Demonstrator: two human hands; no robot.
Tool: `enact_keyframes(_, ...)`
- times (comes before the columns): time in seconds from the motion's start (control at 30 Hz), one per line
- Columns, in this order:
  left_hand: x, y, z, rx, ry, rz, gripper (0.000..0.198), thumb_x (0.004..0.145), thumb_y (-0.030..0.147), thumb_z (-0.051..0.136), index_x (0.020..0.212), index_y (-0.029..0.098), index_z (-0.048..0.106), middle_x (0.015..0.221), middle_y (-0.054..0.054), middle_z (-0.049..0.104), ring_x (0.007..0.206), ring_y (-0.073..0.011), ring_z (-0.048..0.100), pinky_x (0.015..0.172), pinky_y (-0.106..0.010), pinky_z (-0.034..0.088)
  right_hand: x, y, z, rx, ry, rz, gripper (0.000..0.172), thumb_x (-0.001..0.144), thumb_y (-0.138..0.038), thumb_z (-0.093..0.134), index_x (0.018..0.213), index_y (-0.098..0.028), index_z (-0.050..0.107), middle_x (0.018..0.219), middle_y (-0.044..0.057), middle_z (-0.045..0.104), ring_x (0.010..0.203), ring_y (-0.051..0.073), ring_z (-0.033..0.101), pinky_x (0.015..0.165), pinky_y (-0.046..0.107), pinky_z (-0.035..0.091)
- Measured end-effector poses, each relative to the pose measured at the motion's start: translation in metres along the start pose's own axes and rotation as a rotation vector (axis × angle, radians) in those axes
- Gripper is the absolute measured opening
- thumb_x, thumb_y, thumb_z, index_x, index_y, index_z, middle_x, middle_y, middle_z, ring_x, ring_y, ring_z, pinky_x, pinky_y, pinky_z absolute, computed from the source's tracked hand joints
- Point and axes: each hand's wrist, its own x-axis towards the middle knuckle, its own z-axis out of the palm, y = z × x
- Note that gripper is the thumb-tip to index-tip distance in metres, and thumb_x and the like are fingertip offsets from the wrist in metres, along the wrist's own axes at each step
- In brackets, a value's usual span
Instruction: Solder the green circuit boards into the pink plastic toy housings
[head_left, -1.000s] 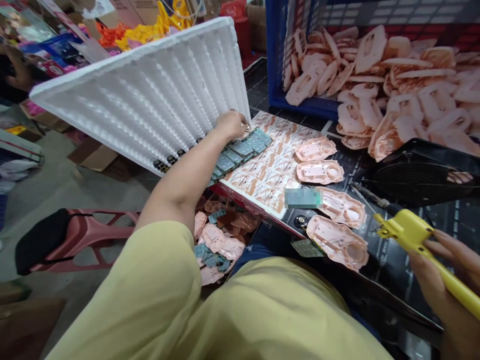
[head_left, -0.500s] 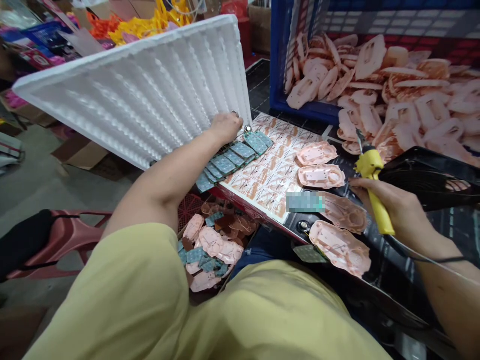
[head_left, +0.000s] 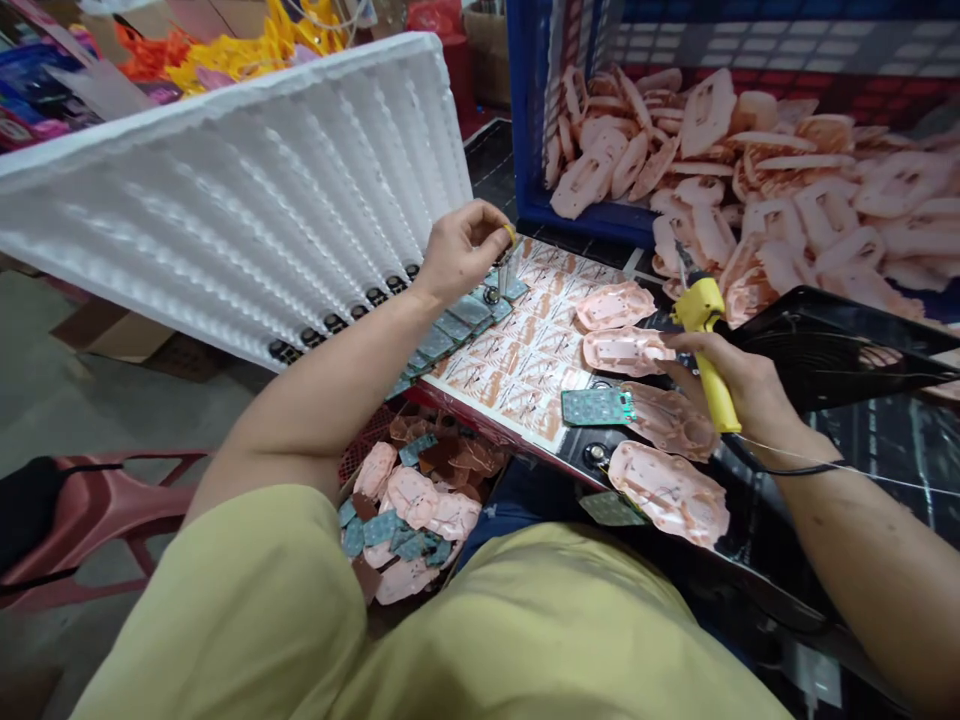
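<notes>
Over the far end of a printed paper sheet [head_left: 517, 375], the left hand [head_left: 457, 255] hangs beside a tilted white ribbed foam tray [head_left: 225, 210], its fingers [head_left: 487, 222] pinched narrowly on a small silver part [head_left: 501, 272], too small to identify. Nearer right, the right hand [head_left: 739, 385] wraps a yellow soldering iron [head_left: 709, 365], tip pointing far, above pink plastic shells [head_left: 626, 350] on the black tabletop [head_left: 765, 560].

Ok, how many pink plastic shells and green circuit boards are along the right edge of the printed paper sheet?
Pink plastic shells: 4
Green circuit boards: 2
Total: 6
</notes>
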Motion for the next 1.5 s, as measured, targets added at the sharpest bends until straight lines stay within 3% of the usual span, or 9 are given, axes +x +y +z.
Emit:
enact_keyframes(0.2, -0.029, 0.067, 0.065, -0.492, -0.088, -0.093, 0.033, 0.083, 0.049, 0.073, 0.086, 0.018, 0.060, 0.078, 0.000, 0.065, 0.075, -0.0140, 0.068, 0.071, -0.028, 0.055, 0.008, -0.051, 0.004, 0.596, 0.157, 0.151, 0.045, 0.080, -0.048, 0.079, 0.108, -0.027, 0.051, 0.116, 0.004, 0.067, 0.108, 0.022, 0.067, 0.089, 0.032, 0.058)
enact_keyframes(0.3, -0.045, 0.076, 0.089, -0.626, -0.118, -0.140, 0.037, 0.083, 0.052, 0.072, 0.088, 0.018, 0.061, 0.079, -0.001, 0.067, 0.074, -0.0135, 0.068, 0.070, -0.027, 0.056, 0.006, -0.072, 0.003, 0.795, 0.177, 0.240, 0.044, 0.077, -0.047, 0.081, 0.097, -0.026, 0.049, 0.091, -0.001, 0.068, 0.082, 0.016, 0.070, 0.071, 0.025, 0.059)
enact_keyframes(0.4, -0.056, 0.072, 0.093, -0.594, -0.166, -0.089, 0.033, 0.085, 0.047, 0.069, 0.099, 0.017, 0.063, 0.094, -0.005, 0.071, 0.087, -0.0158, 0.070, 0.079, -0.029, 0.057, -0.001, -0.080, -0.006, 0.807, 0.239, 0.300, 0.040, 0.076, -0.044, 0.083, 0.090, -0.025, 0.050, 0.075, -0.004, 0.063, 0.064, 0.011, 0.064, 0.060, 0.020, 0.056)
enact_keyframes(0.63, -0.073, 0.090, 0.061, 0.074, -0.354, 0.637, 0.046, 0.085, 0.014, 0.063, 0.130, 0.026, 0.059, 0.140, -0.011, 0.058, 0.129, -0.0246, 0.055, 0.106, -0.043, 0.048, -0.027, -0.061, -0.017, 0.710, 0.131, 0.341, 0.036, 0.078, -0.038, 0.081, 0.092, -0.024, 0.052, 0.079, -0.003, 0.062, 0.065, 0.011, 0.061, 0.059, 0.020, 0.053)
enact_keyframes(0.73, -0.077, 0.102, 0.061, 0.293, -0.457, 0.779, 0.047, 0.085, 0.008, 0.061, 0.128, 0.027, 0.060, 0.146, -0.010, 0.054, 0.137, -0.0268, 0.048, 0.112, -0.048, 0.042, -0.034, -0.060, -0.016, 0.671, 0.065, 0.347, 0.035, 0.080, -0.038, 0.079, 0.093, -0.024, 0.050, 0.079, -0.003, 0.061, 0.065, 0.011, 0.058, 0.060, 0.022, 0.050)
enact_keyframes(1.0, -0.071, 0.103, 0.066, 0.184, -0.575, 0.742, 0.005, 0.089, 0.024, 0.064, 0.092, 0.023, 0.068, 0.124, -0.009, 0.068, 0.123, -0.0245, 0.061, 0.107, -0.044, 0.047, -0.036, -0.075, -0.027, 0.604, 0.019, 0.282, 0.025, 0.085, -0.036, 0.072, 0.090, -0.022, 0.051, 0.078, -0.003, 0.058, 0.063, 0.010, 0.054, 0.058, 0.021, 0.046)
enact_keyframes(1.3, -0.074, 0.104, 0.071, 0.061, -0.516, 0.660, 0.007, 0.089, 0.028, 0.065, 0.085, 0.024, 0.069, 0.120, -0.008, 0.072, 0.124, -0.0259, 0.062, 0.106, -0.047, 0.047, -0.038, -0.079, -0.028, 0.585, 0.044, 0.260, 0.024, 0.085, -0.035, 0.072, 0.089, -0.022, 0.052, 0.076, -0.003, 0.057, 0.063, 0.010, 0.053, 0.058, 0.020, 0.044)
enact_keyframes(1.4, -0.078, 0.108, 0.073, -0.078, -0.483, 0.511, 0.014, 0.091, 0.030, 0.063, 0.081, 0.022, 0.067, 0.112, -0.009, 0.075, 0.120, -0.0247, 0.064, 0.106, -0.046, 0.048, -0.037, -0.082, -0.028, 0.579, 0.067, 0.242, 0.022, 0.085, -0.032, 0.071, 0.088, -0.022, 0.053, 0.076, -0.004, 0.058, 0.063, 0.009, 0.054, 0.058, 0.019, 0.044)
enact_keyframes(1.5, -0.079, 0.111, 0.076, -0.324, -0.381, 0.192, 0.026, 0.093, 0.043, 0.062, 0.083, 0.019, 0.062, 0.100, -0.010, 0.076, 0.107, -0.0227, 0.070, 0.100, -0.042, 0.053, -0.036, -0.083, -0.026, 0.560, 0.092, 0.226, 0.025, 0.085, -0.038, 0.072, 0.088, -0.022, 0.053, 0.076, -0.002, 0.061, 0.065, 0.011, 0.058, 0.059, 0.020, 0.047)
